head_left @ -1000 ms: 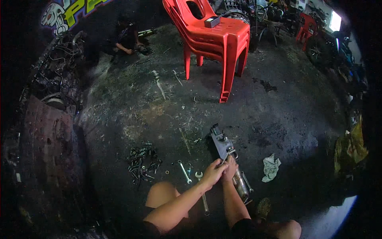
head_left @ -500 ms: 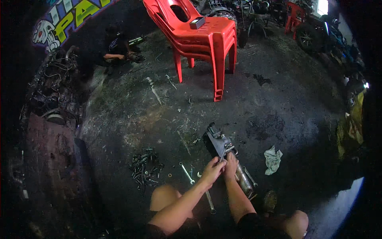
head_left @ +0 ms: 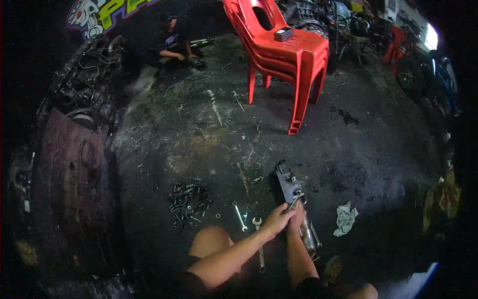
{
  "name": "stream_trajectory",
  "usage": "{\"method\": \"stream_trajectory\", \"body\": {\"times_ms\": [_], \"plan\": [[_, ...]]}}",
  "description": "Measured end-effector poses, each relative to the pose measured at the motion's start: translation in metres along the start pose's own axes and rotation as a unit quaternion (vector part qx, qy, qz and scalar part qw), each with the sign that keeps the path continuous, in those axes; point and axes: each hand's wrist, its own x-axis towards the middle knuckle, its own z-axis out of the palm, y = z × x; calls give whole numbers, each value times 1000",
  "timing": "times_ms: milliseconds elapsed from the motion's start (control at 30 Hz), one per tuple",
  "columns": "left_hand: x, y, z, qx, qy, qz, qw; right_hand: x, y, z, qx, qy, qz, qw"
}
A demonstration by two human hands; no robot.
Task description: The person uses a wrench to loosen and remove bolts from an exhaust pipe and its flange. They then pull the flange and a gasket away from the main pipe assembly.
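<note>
A long metal assembly (head_left: 309,236), with a shiny cylinder at its near end and a grey bracket (head_left: 287,186) at its far end, lies on the dark floor ahead of me. My left hand (head_left: 280,219) is closed around a thin metal tool that reaches to the joint beside the bracket; its exact kind is unclear. Close against it, my right hand (head_left: 297,216) is wrapped on the assembly where bracket and cylinder meet. Its fingertips are partly hidden. Left of my hands lie a combination spanner (head_left: 240,217) and a longer spanner (head_left: 261,251).
A pile of bolts and small dark parts (head_left: 189,202) lies at the left, with a small ring (head_left: 218,216) nearby. A crumpled cloth (head_left: 345,219) is at the right. Stacked red chairs (head_left: 294,50) stand ahead. Another person (head_left: 172,47) crouches at the far left.
The whole view has swung, so the floor, chairs and hands sit further right in the picture. Both hands stay at the same joint of the assembly.
</note>
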Motion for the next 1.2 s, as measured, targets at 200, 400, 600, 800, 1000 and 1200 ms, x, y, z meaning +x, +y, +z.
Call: {"method": "stream_trajectory", "body": {"times_ms": [200, 400, 600, 800, 1000, 1200], "plan": [[-3, 1, -1, 12, -9, 4, 1000, -4, -10, -11, 74, 82, -20, 994], [-5, 4, 2, -10, 10, 25, 1000, 2, -17, -28, 60, -3, 1, 998], [4, -7, -2, -29, -7, 10, 999, 3, -2, -1, 29, 0, 42, 999], [2, -2, -1, 11, -1, 10, 1000, 0, -3, -11, 46, -10, 8, 999], [-4, 2, -3, 11, 13, 19, 1000, 6, -29, -43, 34, -122, 64, 990], [0, 2, -6, 12, -12, -14, 1000, -1, -10, -10, 40, 97, -6, 995]]}}
